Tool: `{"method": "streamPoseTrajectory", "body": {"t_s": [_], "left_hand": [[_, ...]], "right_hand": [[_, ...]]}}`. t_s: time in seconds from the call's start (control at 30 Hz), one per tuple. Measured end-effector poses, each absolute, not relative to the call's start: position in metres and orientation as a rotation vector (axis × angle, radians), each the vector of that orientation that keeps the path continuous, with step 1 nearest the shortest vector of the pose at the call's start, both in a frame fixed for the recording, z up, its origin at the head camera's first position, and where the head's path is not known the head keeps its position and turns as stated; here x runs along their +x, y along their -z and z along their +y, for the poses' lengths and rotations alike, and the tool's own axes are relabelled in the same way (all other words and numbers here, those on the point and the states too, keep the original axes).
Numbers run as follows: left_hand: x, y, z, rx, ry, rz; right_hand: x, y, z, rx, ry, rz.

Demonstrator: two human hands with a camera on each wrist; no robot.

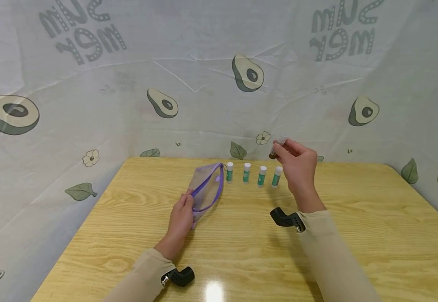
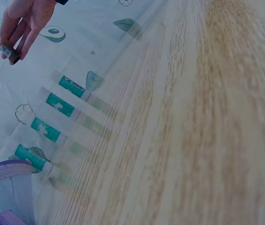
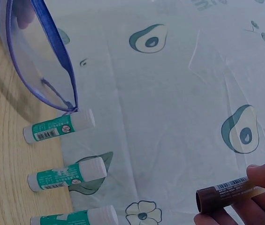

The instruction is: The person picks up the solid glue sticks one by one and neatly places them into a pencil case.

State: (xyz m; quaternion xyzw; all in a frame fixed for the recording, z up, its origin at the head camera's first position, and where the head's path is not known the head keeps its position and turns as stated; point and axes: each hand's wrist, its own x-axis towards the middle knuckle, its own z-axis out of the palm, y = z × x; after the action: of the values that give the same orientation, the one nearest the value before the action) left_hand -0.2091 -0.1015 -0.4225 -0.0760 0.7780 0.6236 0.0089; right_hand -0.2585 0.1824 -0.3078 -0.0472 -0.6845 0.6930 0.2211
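My left hand (image 1: 181, 216) grips the near end of a see-through zip pouch (image 1: 207, 186) with purple trim. The pouch stands tilted on the table, its mouth gaping to the right. Up at the back right, my right hand (image 1: 298, 163) pinches a small dark brown tube (image 3: 223, 193) between thumb and fingers, raised above the table. The tube carries a barcode label and shows a hollow end. Between the hands, several white-capped glue sticks with green labels stand upright in a row, the leftmost glue stick (image 1: 229, 175) right by the pouch and the rightmost glue stick (image 1: 277, 178) below my right hand.
The wooden table (image 1: 354, 218) ends at a pale cloth backdrop (image 1: 203, 138) printed with avocados, leaves and flowers. A black wrist mount (image 1: 286, 219) juts from the right sleeve, and another black mount (image 1: 181, 277) from the left sleeve.
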Motion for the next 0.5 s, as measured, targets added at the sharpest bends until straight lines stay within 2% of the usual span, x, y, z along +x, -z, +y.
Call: {"method": "streamPoseTrajectory", "body": {"t_s": [0.5], "left_hand": [[-0.2075,0.4233,-0.1011,-0.236,-1.937,2.422]], "right_hand": [[-0.2566,0.3048,0.1810,-0.143,-1.856,-1.956]]}}
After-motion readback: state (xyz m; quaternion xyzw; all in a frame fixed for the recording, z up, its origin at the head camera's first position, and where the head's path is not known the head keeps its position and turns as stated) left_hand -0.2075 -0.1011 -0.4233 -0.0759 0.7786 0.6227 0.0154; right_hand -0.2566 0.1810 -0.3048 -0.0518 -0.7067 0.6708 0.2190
